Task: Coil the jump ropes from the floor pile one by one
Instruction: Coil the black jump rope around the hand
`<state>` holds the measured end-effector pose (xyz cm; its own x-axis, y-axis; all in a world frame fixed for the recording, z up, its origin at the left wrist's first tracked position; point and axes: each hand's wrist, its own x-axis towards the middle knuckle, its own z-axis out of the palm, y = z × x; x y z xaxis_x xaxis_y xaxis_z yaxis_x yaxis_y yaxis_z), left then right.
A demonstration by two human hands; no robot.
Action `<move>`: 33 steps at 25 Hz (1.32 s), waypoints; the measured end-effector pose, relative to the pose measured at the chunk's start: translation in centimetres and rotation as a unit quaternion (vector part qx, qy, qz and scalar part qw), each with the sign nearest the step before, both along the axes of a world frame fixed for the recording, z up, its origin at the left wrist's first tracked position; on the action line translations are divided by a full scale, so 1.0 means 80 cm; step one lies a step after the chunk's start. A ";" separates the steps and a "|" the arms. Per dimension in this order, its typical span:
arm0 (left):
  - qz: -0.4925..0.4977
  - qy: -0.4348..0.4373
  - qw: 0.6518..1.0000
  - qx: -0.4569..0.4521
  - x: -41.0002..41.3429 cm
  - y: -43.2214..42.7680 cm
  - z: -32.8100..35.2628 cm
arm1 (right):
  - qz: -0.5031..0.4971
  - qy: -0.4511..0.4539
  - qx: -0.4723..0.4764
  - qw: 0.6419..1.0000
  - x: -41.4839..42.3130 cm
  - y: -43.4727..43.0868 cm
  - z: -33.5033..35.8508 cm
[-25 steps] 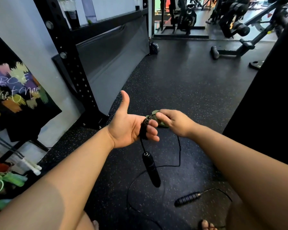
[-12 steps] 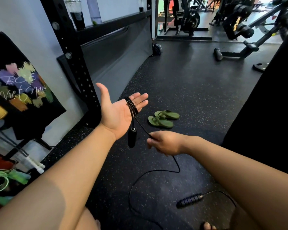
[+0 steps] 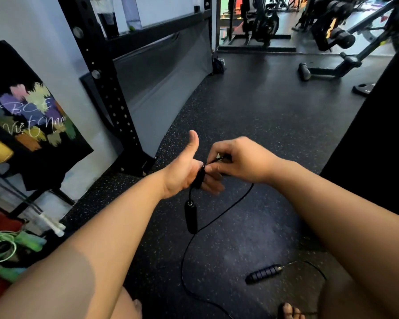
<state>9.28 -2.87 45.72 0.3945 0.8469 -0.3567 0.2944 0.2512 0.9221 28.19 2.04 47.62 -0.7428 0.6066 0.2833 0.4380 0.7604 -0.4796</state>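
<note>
Left hand point(image 3: 182, 173), palm open, thumb up, black jump rope point(image 3: 199, 176) looped round fingers. Right hand point(image 3: 240, 161) grip pinched narrow on cord just beside loops. One handle point(image 3: 190, 217) dangles below grip; other handle point(image 3: 263, 273) on floor point(image 3: 251, 111). No containers discernible.

Left hand point(image 3: 182, 173) open, right hand point(image 3: 242, 160) pinching.

The left hand point(image 3: 182, 173) and right hand point(image 3: 240, 160) meet at mid-scene, touching. One rope handle point(image 3: 190, 218) hangs below the left hand; the other handle point(image 3: 263, 273) lies on the floor point(image 3: 251, 116) near right. A rack point(image 3: 106, 88) stands far left.
</note>
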 end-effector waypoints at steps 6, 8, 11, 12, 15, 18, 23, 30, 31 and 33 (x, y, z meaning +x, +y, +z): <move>-0.014 -0.138 0.988 -0.071 0.006 -0.008 0.017 | -0.075 0.067 -0.096 0.990 0.022 0.030 -0.040; 0.021 -0.198 0.978 -0.066 0.003 -0.006 0.018 | -0.103 0.069 -0.130 0.984 0.024 0.031 -0.059; 0.063 -0.284 0.956 -0.045 -0.001 -0.003 0.015 | -0.086 0.047 -0.213 0.972 0.016 0.020 -0.080; 0.073 -0.314 0.946 -0.034 -0.002 -0.002 0.013 | -0.083 0.033 -0.240 0.967 0.011 0.015 -0.086; 0.121 -0.390 0.913 0.007 -0.005 0.001 0.014 | -0.069 -0.036 -0.289 0.954 -0.002 0.001 -0.094; 0.196 -0.384 0.901 0.056 -0.012 0.005 0.015 | -0.034 -0.121 -0.293 0.948 -0.014 -0.011 -0.082; 0.247 -0.167 0.950 0.095 -0.012 0.014 0.005 | 0.020 -0.159 -0.144 0.977 -0.025 -0.028 -0.034; -0.018 -0.034 0.999 -0.017 0.001 -0.005 0.009 | 0.000 -0.070 0.028 0.997 0.001 -0.003 -0.001; -0.029 -0.034 0.998 -0.032 0.003 -0.008 0.011 | -0.007 -0.047 0.027 0.998 0.007 0.004 -0.002; -0.040 -0.056 0.996 -0.050 0.004 -0.009 0.014 | -0.009 -0.003 0.016 1.000 0.015 0.014 -0.007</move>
<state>9.63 -3.57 46.84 0.5007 0.7736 -0.3884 0.2141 0.3241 0.9215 29.40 3.20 47.05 -0.7342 0.6099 0.2981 0.4543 0.7678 -0.4518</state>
